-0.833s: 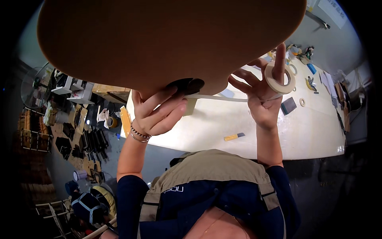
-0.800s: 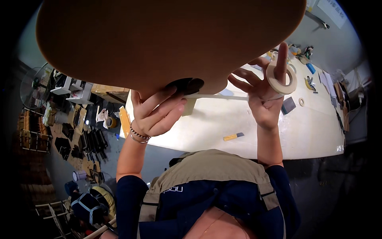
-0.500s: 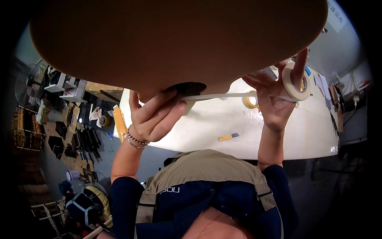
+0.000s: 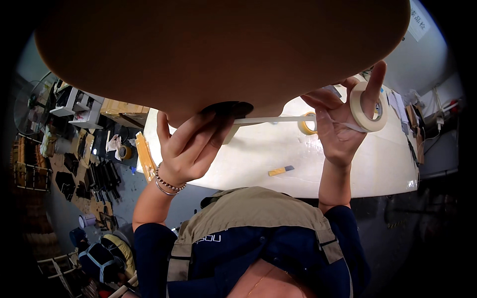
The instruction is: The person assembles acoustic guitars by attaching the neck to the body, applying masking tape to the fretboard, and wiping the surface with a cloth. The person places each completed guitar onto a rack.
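Handily, the right hand (image 4: 345, 131) holds the tape roll (image 4: 358, 110) on 1 raised finger (image 4: 376, 82), a hold suited to unwinding; the strip (image 4: 278, 119) runs straight to the left hand (image 4: 186, 151) against the brown body (image 4: 223, 54), too shadowed to tell whether it grips.

1. White tabletop (image 4: 382, 164), spreading from the middle toward 3 o'clock.
2. Scraper (image 4: 281, 171) with yellow handle and dark blade, lying on it toward 4.
3. Yellow tape ring (image 4: 308, 132), on the table, between 2 and 3.
4. Spiral notebook (image 4: 397, 103), farther out, between 2 and 3.
5. Wall notice (image 4: 420, 22), at 2.
6. Cardboard box (image 4: 125, 110) and white drawers (image 4: 88, 118), between 9 and 10.
7. Black parts (image 4: 103, 175), just below 9.
8. Pale bucket (image 4: 87, 221), at 8.
9. Co-worker (image 4: 99, 259), dark clothes, light-blue straps, between 7 and 8.
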A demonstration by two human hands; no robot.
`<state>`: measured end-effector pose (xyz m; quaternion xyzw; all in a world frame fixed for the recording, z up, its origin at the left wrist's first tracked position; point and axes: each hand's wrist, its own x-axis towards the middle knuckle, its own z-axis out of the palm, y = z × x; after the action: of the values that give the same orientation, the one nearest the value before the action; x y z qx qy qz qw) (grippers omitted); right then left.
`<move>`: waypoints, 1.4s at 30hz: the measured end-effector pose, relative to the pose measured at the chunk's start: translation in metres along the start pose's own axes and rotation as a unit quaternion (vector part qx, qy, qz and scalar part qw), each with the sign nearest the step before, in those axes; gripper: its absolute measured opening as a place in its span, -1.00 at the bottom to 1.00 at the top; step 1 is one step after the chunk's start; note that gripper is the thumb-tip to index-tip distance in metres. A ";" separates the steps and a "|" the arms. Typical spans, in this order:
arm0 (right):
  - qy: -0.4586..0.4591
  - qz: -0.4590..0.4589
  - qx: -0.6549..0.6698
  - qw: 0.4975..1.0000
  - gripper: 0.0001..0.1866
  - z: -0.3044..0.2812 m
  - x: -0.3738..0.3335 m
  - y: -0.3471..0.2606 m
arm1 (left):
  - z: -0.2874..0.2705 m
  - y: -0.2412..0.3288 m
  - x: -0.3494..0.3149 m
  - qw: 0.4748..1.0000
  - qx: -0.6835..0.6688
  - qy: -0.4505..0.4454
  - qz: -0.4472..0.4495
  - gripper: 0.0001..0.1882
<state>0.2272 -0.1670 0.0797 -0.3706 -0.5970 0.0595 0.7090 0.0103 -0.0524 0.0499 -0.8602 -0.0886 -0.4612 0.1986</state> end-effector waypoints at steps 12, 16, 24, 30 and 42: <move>-0.005 -0.029 -0.071 0.997 0.03 -0.003 0.006 -0.004 | 0.000 0.002 -0.003 1.000 0.003 0.000 0.004 -0.76; -0.004 -0.058 -0.085 0.995 -0.03 -0.004 0.008 -0.002 | -0.001 0.006 -0.002 1.000 0.001 0.002 -0.017 -0.75; -0.019 -0.022 -0.103 0.994 0.07 -0.001 0.016 -0.012 | 0.002 0.013 -0.003 0.999 0.025 0.019 -0.034 -0.78; -0.005 0.014 0.005 1.000 0.05 0.005 0.011 -0.008 | 0.001 0.016 -0.003 0.997 0.019 0.018 -0.072 -0.72; -0.058 0.158 0.026 0.985 0.21 0.129 -0.130 0.118 | -0.009 -0.010 -0.014 0.984 0.006 0.026 -0.174 -0.89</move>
<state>0.1181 -0.0921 -0.0935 -0.4381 -0.5691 0.2079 0.6641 -0.0080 -0.0464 0.0455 -0.8182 -0.2348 -0.5103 0.1230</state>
